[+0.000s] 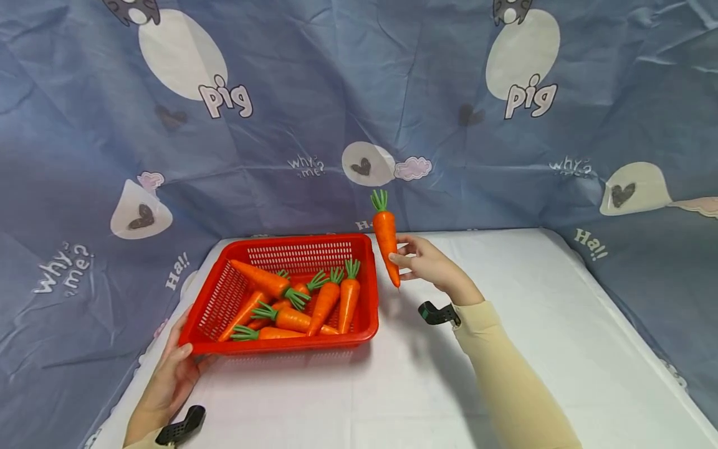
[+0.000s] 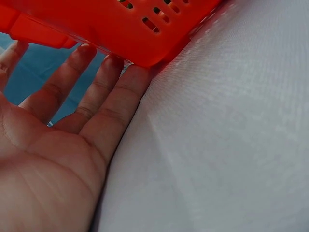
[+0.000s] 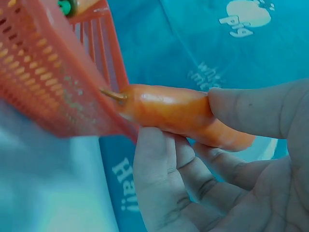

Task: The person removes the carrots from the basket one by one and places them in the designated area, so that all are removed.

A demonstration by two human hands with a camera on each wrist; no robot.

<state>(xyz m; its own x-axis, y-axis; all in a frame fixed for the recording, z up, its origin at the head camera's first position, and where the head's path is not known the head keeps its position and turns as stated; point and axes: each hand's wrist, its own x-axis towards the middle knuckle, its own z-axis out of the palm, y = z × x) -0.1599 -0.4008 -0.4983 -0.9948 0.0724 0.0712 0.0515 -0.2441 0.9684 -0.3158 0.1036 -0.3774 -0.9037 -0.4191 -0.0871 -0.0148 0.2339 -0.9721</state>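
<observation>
My right hand [image 1: 427, 262] holds a carrot [image 1: 385, 240] just beyond the basket's right side. Thumb and fingers pinch the lower half; its green top points up and its tip down. In the right wrist view the carrot [image 3: 169, 108] lies between thumb and fingertips, tip toward the red basket [image 3: 72, 72]. At the red plastic basket [image 1: 280, 344], my left hand [image 1: 171, 374] grips the near left corner, thumb at the rim. Its fingers [image 2: 116, 111] touch the basket's outside low down in the left wrist view. Several carrots [image 1: 325, 305] with green tops lie inside the basket.
White cloth covers the table [image 1: 505, 262], and the basket stands on its left half. A blue printed sheet [image 1: 449, 137] hangs behind the table and around its sides. Each wrist wears a black strap [image 1: 440, 313].
</observation>
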